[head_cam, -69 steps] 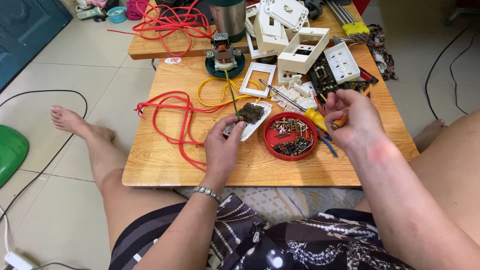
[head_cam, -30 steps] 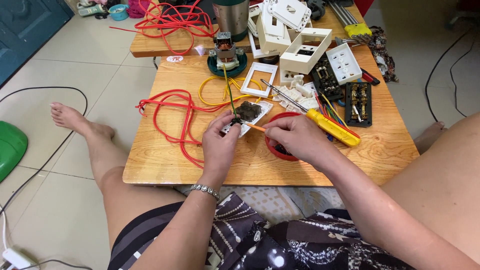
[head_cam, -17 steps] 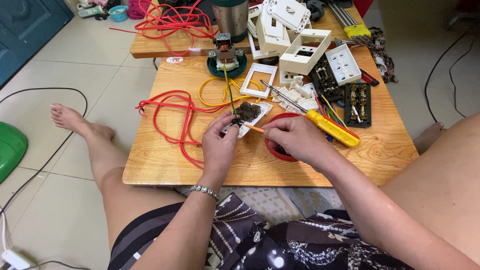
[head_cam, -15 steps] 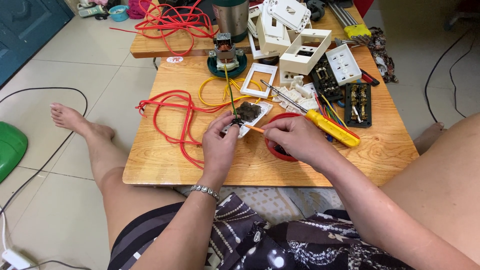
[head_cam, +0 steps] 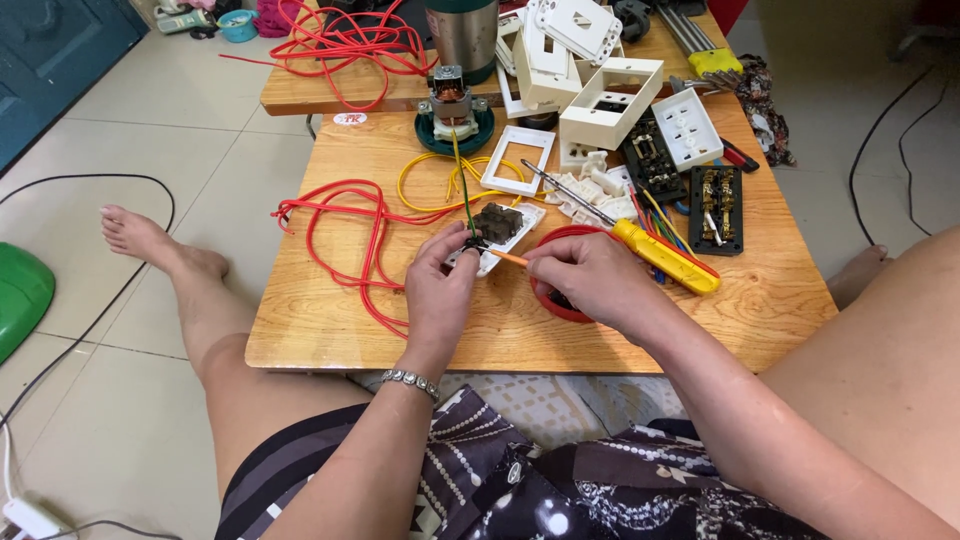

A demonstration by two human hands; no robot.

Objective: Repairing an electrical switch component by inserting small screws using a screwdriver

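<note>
Light wood-grain bench (head_cam: pixel 330 330); red wire (head_cam: pixel 350 235) and yellow wire (head_cam: pixel 425 180); yellow-handled screwdriver (head_cam: pixel 665 257); red bowl (head_cam: pixel 548 300); white switch plate (head_cam: pixel 518 160); dark floral-patterned cloth (head_cam: pixel 560 480); green plastic object (head_cam: pixel 20 300) on pale tiled floor (head_cam: pixel 130 140).

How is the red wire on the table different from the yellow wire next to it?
The red wire sprawls in long loose loops across the table's left side, while the yellow wire forms a smaller, tighter loop nearer the white frame. The red wire takes up far more room than the yellow wire. Both lie slack on the wood, away from the left hand and right hand.
</note>
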